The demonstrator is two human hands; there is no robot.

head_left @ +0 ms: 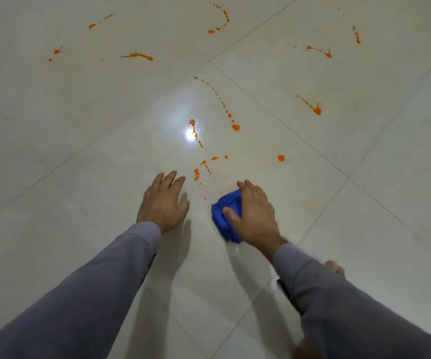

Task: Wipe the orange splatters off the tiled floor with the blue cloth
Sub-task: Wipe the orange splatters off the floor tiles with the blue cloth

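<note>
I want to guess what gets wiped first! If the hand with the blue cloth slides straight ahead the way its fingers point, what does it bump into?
Probably bare tile first. The right hand on the blue cloth points up-left, so the small orange drips look nearest, though they may sit just left of its path.

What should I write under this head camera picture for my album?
Right hand presses a blue cloth on the tiled floor near orange splatters.

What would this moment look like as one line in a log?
right hand: pressing blue cloth on floor | left hand: flat, empty | orange splatters: ahead, unwiped
</note>
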